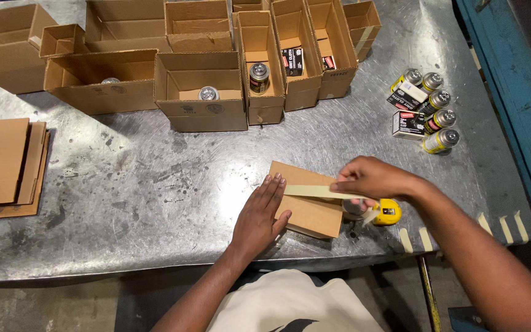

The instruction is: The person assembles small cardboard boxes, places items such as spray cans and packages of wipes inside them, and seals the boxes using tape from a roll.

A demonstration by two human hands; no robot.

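On metal table (155,184), closed box (308,206) is pressed flat by spread left hand (258,218); tape strip (314,192) is pinched by right hand (370,178), half laid; open boxes (201,92) remain unsealed.

we see a scratched metal desk (173,184) carrying open cardboard boxes (201,92), flat cardboard sheets (4,166), small cans (440,140), tape strips (425,238) and a closed box (311,206).

I saw a packing workshop, scuffed metal bench (155,184), open cartons (201,92), flat cardboard stack (4,163), cans (437,117) w/ small boxes.
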